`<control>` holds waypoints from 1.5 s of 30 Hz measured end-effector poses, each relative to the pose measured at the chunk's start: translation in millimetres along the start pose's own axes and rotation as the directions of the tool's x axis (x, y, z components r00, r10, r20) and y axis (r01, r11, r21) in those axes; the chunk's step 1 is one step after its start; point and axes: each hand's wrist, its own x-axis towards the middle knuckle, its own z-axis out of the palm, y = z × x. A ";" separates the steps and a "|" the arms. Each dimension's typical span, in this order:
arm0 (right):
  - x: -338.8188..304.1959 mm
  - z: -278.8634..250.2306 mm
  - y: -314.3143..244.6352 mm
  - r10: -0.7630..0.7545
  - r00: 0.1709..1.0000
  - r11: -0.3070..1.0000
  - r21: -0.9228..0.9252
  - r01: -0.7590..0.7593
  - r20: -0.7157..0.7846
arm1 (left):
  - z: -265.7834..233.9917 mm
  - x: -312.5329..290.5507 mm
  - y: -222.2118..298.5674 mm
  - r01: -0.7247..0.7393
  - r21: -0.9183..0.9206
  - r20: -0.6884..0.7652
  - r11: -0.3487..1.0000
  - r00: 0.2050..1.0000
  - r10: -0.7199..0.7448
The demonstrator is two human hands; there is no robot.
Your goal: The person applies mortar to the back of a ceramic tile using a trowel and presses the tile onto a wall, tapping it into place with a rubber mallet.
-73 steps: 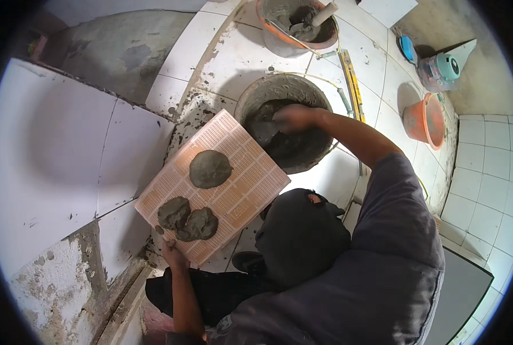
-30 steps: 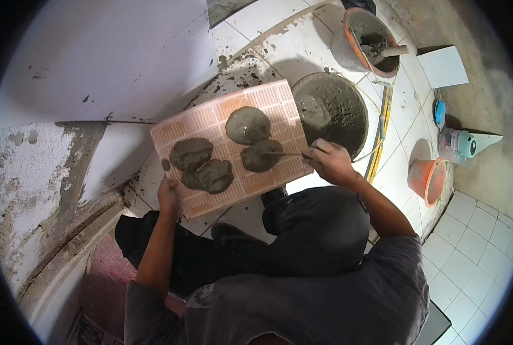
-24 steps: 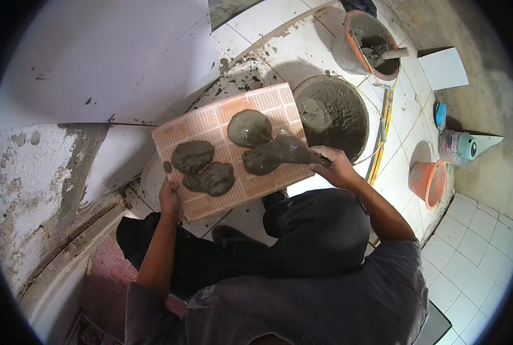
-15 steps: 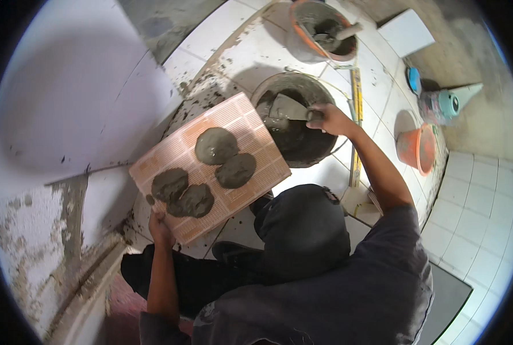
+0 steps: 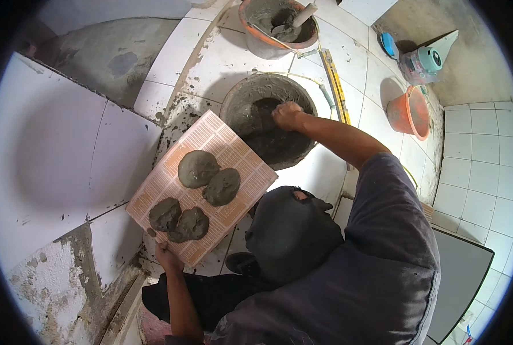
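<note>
Left hand at near left, forearm rising from the lower edge, fingers closed on the near corner of the tile — held back-side up, tilted, a corner pointing far toward the mortar tub. Right arm stretched far from the shoulder, elbow nearly straight, right hand down inside the tub, fist curled; whatever it grips is buried in grey mortar, cannot tell what.

Count on the tile: four mortar dabs — two side by side toward the far half, touching, two toward the near half, also touching.

Count of vessels on the floor: three. Mortar tub just beyond the tile; second bucket with orange rim farther off, mortar and a handle inside; small orange pail at right, lying on its side. One yellow spirit level between tub and pail, running near to far. One pale blue-green jug at far right.

White wall tiles at left, bare grey render below them at near left.
</note>
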 end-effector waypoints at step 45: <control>23.9 56.2 -26.3 -0.008 0.974 0.634 0.752 0.181 -0.227 | -3.5 1.3 0.8 0.028 -0.008 0.035 1.000 0.999 -0.028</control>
